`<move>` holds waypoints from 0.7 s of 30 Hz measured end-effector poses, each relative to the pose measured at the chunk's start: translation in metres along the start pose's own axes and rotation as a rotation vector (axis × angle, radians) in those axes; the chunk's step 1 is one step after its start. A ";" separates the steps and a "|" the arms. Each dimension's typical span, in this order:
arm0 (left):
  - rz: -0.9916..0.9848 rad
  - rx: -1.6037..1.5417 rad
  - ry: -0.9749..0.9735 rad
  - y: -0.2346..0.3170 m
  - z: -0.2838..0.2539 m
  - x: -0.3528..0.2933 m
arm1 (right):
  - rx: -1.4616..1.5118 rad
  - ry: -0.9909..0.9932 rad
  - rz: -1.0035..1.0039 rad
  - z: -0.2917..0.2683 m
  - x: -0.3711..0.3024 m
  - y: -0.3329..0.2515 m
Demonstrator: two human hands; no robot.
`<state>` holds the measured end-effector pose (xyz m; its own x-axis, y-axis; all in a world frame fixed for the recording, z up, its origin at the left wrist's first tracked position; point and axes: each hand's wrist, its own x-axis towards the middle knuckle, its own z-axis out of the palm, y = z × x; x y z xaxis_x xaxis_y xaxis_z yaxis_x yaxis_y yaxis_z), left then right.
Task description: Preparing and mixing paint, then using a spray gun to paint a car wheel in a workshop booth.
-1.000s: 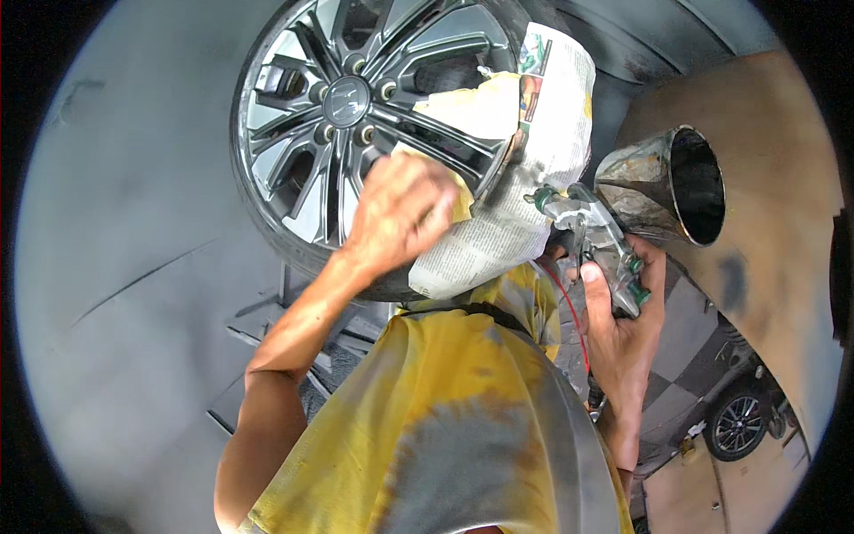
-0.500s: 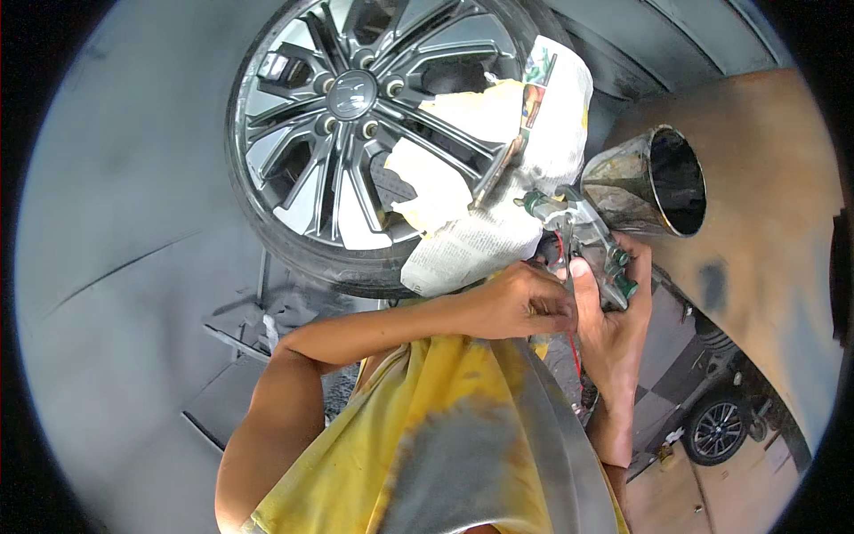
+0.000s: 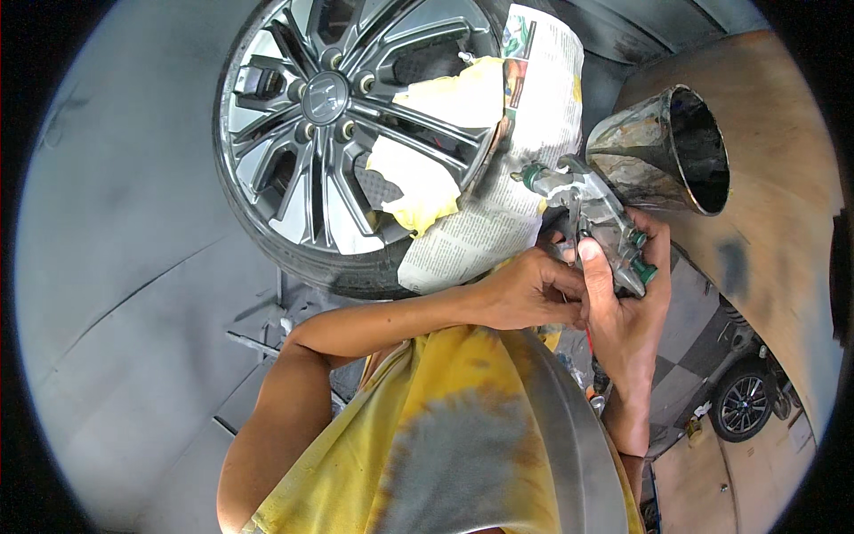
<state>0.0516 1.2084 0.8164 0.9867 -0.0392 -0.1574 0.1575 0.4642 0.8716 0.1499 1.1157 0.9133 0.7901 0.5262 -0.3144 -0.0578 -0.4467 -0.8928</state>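
My right hand (image 3: 627,280) is wrapped round a metal spray gun (image 3: 600,214) with green knobs. A paint-stained cup (image 3: 636,153) is joined to the gun and tilts to the right, its dark mouth showing. My left hand (image 3: 538,289) is closed at the gun's lower side, beside my right thumb; what its fingers pinch is hidden. A thin red hose or cord (image 3: 589,338) hangs below the two hands. Just beyond them is a grey multi-spoke wheel (image 3: 325,98), partly masked with newspaper (image 3: 476,240) and yellow-edged masking paper (image 3: 414,178).
A black tyre (image 3: 329,271) rings the wheel, with a metal stand (image 3: 253,343) under it. At right rises a brown, paint-misted board (image 3: 756,116). Another wheel (image 3: 743,400) stands on the floor at lower right. Grey, overspray-dusted sheeting (image 3: 116,222) spreads over the left side.
The wheel has shifted up and left in the picture as the view moved. Both hands and the spray gun sit slightly higher and farther right; my right hand still grips the gun.
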 end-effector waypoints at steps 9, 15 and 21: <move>-0.084 0.020 -0.062 0.008 -0.002 -0.004 | -0.004 -0.011 0.019 -0.003 0.001 0.002; -0.095 -0.062 -0.035 0.004 0.003 -0.005 | -0.003 -0.032 0.049 -0.005 0.002 -0.001; -0.103 -0.068 -0.036 0.007 0.005 -0.006 | 0.002 -0.072 0.074 -0.007 0.002 -0.002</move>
<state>0.0465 1.2078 0.8258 0.9663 -0.1213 -0.2269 0.2566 0.5146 0.8181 0.1556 1.1124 0.9166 0.7376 0.5425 -0.4020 -0.1155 -0.4852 -0.8667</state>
